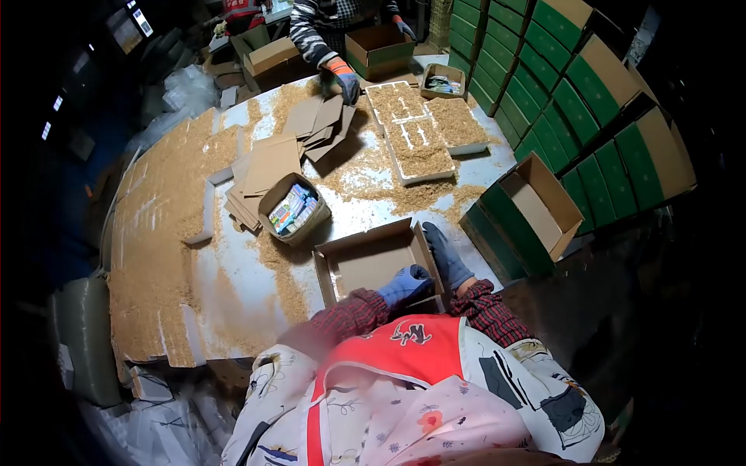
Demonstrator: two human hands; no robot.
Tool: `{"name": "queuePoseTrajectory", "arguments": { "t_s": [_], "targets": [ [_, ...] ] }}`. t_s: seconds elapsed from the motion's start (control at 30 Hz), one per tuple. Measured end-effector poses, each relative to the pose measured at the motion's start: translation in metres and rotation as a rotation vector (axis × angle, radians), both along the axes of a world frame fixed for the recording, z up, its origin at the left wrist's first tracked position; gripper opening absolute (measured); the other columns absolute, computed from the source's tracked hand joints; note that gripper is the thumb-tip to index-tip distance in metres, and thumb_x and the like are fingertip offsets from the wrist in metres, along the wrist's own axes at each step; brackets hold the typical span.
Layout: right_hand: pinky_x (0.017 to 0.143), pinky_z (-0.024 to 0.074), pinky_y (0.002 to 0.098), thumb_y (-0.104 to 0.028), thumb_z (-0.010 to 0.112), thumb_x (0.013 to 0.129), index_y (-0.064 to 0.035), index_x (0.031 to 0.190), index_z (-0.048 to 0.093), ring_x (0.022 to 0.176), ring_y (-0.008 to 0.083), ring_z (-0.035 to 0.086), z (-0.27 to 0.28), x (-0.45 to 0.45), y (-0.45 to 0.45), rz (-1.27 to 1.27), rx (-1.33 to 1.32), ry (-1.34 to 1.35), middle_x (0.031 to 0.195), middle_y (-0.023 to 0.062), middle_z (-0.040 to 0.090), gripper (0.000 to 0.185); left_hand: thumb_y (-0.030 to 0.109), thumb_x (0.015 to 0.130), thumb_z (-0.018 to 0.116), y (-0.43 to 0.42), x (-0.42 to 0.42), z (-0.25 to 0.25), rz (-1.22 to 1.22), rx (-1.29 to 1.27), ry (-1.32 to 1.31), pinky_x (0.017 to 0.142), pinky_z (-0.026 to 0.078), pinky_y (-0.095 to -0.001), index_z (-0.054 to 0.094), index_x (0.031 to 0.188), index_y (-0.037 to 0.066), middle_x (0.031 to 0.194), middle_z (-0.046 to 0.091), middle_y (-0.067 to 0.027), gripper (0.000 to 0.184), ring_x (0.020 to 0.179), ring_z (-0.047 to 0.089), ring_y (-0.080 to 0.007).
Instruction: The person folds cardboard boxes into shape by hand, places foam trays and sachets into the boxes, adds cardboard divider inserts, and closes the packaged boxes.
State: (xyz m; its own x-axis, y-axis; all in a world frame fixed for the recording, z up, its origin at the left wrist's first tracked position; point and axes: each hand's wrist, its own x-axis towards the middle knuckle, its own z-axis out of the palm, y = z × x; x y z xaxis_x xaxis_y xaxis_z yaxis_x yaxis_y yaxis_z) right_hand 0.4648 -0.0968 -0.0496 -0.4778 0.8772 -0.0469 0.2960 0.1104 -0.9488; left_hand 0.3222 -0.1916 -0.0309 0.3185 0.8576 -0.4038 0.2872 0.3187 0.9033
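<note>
An uncovered cardboard box (373,260) sits at the near edge of the table, its brown inside facing up. My left hand (406,286), in a blue-grey glove, is inside it near the right wall. Its fingers are curled closed, and whatever they hold is hidden. Along the outside of the same wall lies my right hand (446,255), in a dark grey glove. Its fingers are stretched out against the cardboard. Just beyond the box's left corner stands a basket (317,227) filled with small printed packets (293,208).
Flat cardboard pieces (272,165) lie mid-table among sawdust-like material (155,233). A white frame tray (423,180) is filled with it. Green boxes (544,85) are stacked at right, near an open green box (509,225). A co-worker's gloved hand (344,80) reaches over the far side.
</note>
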Motion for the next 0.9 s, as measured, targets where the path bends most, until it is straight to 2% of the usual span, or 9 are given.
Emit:
{"name": "queuePoseTrajectory", "arguments": {
  "t_s": [0.07,0.27,0.37,0.43,0.57,0.6,0.67,0.87,0.9],
  "targets": [
    [0.092,0.0391,0.0305,-0.061,0.045,0.09,-0.0122,0.142,0.036,0.118,0.0224,0.047,0.025,0.009,-0.002,-0.216,-0.775,0.454,0.139,0.0106,0.044,0.072,0.04,0.086,0.062,-0.018,-0.02,0.034,-0.152,0.263,0.307,0.078,0.048,-0.0361,0.063,0.104,0.003,0.095,0.065,-0.016,0.042,0.086,0.064,-0.026],
    [0.093,0.0398,0.0317,-0.063,0.052,0.087,-0.0101,0.145,0.029,0.122,0.0201,0.043,-0.091,0.023,0.018,0.182,-0.711,0.28,0.142,0.0099,0.04,0.082,0.01,0.089,0.057,-0.092,-0.13,0.095,0.639,0.851,0.688,0.095,0.043,-0.0381,0.058,0.116,0.0,0.112,0.06,-0.0188,0.029,0.107,0.056,-0.0331],
    [0.108,0.0298,0.0369,-0.065,0.056,0.081,-0.0014,0.145,0.024,0.134,0.0299,0.034,-0.06,-0.008,-0.01,0.136,-0.478,0.001,0.144,0.0184,0.035,0.097,0.033,0.1,0.04,-0.114,-0.181,-0.008,1.204,0.029,-0.305,0.101,0.037,-0.034,0.047,0.132,0.001,0.126,0.054,-0.0102,0.046,0.117,0.048,-0.0203],
    [0.111,0.027,0.0396,-0.07,0.057,0.075,0.0057,0.143,0.026,0.135,0.0363,0.032,-0.008,-0.023,-0.029,0.1,-0.201,-0.486,0.144,0.0251,0.034,0.106,0.048,0.096,0.04,-0.114,-0.147,-0.016,1.026,-0.076,-0.257,0.098,0.038,-0.0346,0.044,0.133,0.002,0.126,0.053,-0.0115,0.059,0.115,0.048,-0.0226],
    [0.106,0.0332,0.0362,-0.066,0.061,0.075,0.0076,0.141,0.028,0.128,0.0358,0.041,0.013,-0.028,-0.04,0.034,-0.301,-0.191,0.138,0.0288,0.04,0.104,0.056,0.093,0.046,-0.095,-0.1,0.026,0.754,0.039,0.4,0.091,0.043,-0.0376,0.044,0.132,0.003,0.124,0.056,-0.0165,0.066,0.108,0.054,-0.0282],
    [0.104,0.0361,0.0351,-0.062,0.064,0.076,0.0058,0.142,0.026,0.125,0.0331,0.044,0.007,-0.03,-0.044,0.047,-0.33,0.033,0.134,0.0272,0.045,0.102,0.066,0.082,0.057,-0.093,-0.142,-0.057,0.742,0.024,0.315,0.085,0.047,-0.0329,0.056,0.119,-0.007,0.114,0.061,-0.0164,0.082,0.101,0.057,-0.0224],
    [0.105,0.0339,0.0359,-0.058,0.068,0.076,-0.0033,0.144,0.026,0.127,0.0326,0.042,0.025,-0.023,-0.051,0.065,-0.274,0.177,0.138,0.0239,0.042,0.097,0.045,0.097,0.042,-0.087,-0.154,-0.04,0.53,-0.144,0.306,0.093,0.042,-0.0385,0.047,0.13,-0.003,0.125,0.055,-0.0181,0.058,0.111,0.053,-0.0266],
    [0.108,0.0308,0.0362,-0.038,0.076,0.076,-0.0032,0.144,0.03,0.131,0.028,0.039,0.126,0.073,-0.049,-0.455,0.375,0.15,0.14,0.0179,0.042,0.089,0.049,0.099,0.032,0.003,-0.114,0.059,0.25,-0.073,-1.11,0.109,0.031,-0.0376,0.047,0.136,0.011,0.134,0.052,-0.0077,0.054,0.125,0.047,-0.0251],
    [0.108,0.031,0.0343,-0.028,0.079,0.075,-0.0018,0.144,0.029,0.13,0.0214,0.038,0.15,0.094,-0.051,-0.447,0.323,0.613,0.142,0.0142,0.04,0.089,0.048,0.1,0.032,0.024,-0.088,0.093,0.302,-0.054,-1.022,0.106,0.035,-0.0364,0.053,0.131,0.013,0.128,0.057,-0.0028,0.051,0.122,0.049,-0.0237]
  ]
}}
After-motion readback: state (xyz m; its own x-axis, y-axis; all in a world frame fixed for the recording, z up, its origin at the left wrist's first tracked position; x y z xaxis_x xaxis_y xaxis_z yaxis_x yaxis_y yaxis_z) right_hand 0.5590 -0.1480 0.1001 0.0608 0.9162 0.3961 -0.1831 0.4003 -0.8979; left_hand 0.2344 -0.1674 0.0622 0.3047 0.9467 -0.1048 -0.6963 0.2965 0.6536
